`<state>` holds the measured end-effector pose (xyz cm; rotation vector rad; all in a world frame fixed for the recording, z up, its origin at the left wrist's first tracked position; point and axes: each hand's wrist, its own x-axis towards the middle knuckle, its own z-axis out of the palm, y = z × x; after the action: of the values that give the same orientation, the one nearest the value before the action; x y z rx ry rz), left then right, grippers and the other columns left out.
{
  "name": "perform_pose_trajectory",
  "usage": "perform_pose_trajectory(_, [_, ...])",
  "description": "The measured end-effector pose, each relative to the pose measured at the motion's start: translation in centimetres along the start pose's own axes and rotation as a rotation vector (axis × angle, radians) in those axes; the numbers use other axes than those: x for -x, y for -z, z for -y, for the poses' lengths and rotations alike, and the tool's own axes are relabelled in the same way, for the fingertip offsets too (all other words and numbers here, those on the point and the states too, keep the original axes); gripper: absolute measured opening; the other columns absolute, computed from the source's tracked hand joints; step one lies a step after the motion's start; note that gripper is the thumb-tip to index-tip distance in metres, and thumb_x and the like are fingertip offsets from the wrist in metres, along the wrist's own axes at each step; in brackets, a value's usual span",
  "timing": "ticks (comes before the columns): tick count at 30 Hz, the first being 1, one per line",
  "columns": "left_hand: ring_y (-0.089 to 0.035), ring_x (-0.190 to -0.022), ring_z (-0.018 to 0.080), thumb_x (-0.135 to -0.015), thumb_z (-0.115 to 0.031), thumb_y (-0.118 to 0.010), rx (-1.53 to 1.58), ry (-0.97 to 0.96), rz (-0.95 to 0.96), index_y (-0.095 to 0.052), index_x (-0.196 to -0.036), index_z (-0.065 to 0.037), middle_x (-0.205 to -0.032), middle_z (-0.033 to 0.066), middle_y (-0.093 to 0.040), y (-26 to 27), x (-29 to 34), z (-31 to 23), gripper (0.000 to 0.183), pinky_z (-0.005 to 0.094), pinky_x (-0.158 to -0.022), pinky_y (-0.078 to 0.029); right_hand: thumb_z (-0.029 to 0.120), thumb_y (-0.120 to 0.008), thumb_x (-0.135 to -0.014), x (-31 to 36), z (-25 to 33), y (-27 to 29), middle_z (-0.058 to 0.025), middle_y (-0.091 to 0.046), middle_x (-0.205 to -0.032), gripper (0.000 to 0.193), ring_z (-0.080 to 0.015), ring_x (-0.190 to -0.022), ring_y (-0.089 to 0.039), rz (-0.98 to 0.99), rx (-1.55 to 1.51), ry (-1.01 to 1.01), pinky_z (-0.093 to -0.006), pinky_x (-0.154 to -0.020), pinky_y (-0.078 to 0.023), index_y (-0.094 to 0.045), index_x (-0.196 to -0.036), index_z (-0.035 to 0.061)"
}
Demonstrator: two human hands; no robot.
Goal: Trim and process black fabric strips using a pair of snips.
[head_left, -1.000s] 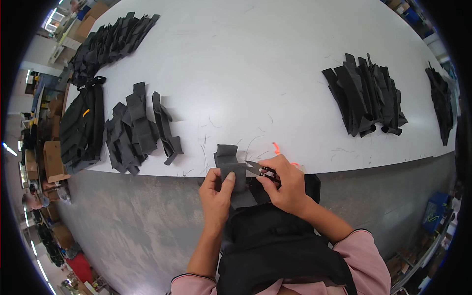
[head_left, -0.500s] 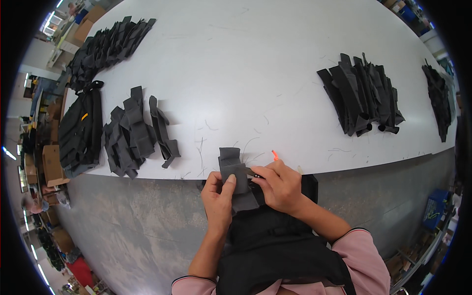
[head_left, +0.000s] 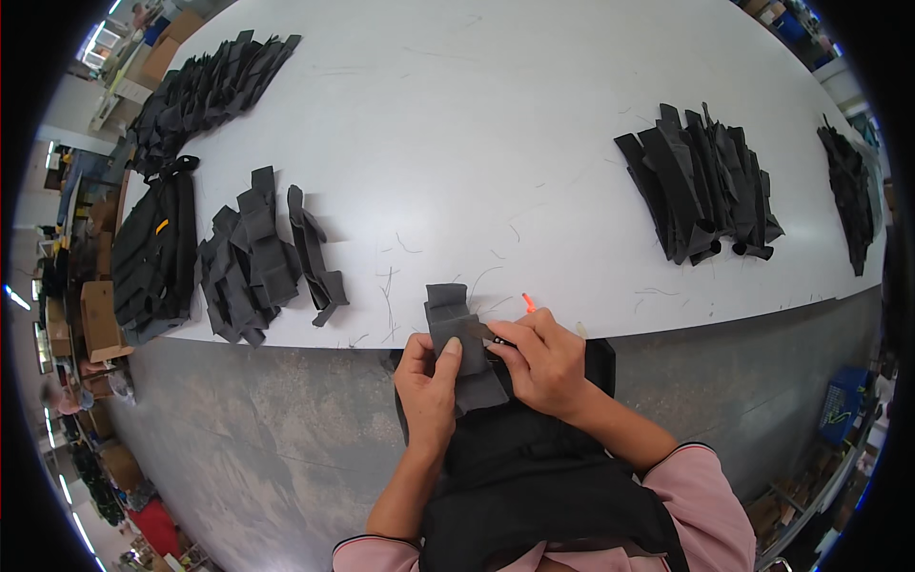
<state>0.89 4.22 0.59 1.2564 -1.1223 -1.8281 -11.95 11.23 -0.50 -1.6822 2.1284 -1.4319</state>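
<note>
My left hand (head_left: 426,389) pinches a dark grey folded fabric strip (head_left: 473,357) at the table's front edge, thumb flat on its face. The strip's top end lies over the tabletop and its lower end hangs toward my lap. My right hand (head_left: 545,364) is closed around small thread snips (head_left: 492,336), whose dark tips meet the right edge of the strip. An orange tie (head_left: 529,302) sticks out beyond my right fingers. Most of the snips is hidden in the hand.
On the white table (head_left: 457,143), a pile of dark strips (head_left: 253,253) and a black bag (head_left: 157,253) lie at left, with another pile (head_left: 214,91) behind. More strips (head_left: 705,181) lie at right, beside a dark bundle (head_left: 848,195). Loose threads (head_left: 391,286) are scattered near the front edge.
Both hands stay at the table edge. The left hand and the strip have shifted slightly right, and the orange tie has tilted a little left.
</note>
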Motion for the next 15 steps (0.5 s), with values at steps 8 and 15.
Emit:
perform_pose_trajectory(8, [-0.047,-0.071,0.0017,-0.088,-0.007,-0.061,0.004,-0.017,0.01,-0.055,-0.085,-0.003,-0.078,-0.0024,-0.057,-0.04,0.0,0.26,0.008,0.0175,-0.065,-0.039,0.002,-0.074,-0.07,0.2,0.25,0.48,-0.0068,-0.054,-0.077,0.026,-0.0175,-0.055,-0.053,-0.037,-0.079,-0.018,-0.0278,-0.046,-0.042,-0.066,-0.094,0.0033])
perform_pose_trajectory(15, [-0.047,-0.072,0.002,-0.089,-0.007,-0.06,0.009,-0.024,-0.001,-0.055,-0.086,-0.002,-0.08,-0.002,-0.058,-0.32,0.13,0.3,0.007,0.0177,-0.066,-0.039,0.006,-0.072,-0.071,0.19,0.04,-0.08,-0.007,-0.053,-0.074,0.025,-0.0206,-0.054,-0.053,-0.018,-0.007,-0.021,-0.0303,-0.049,-0.043,-0.065,-0.095,0.0038])
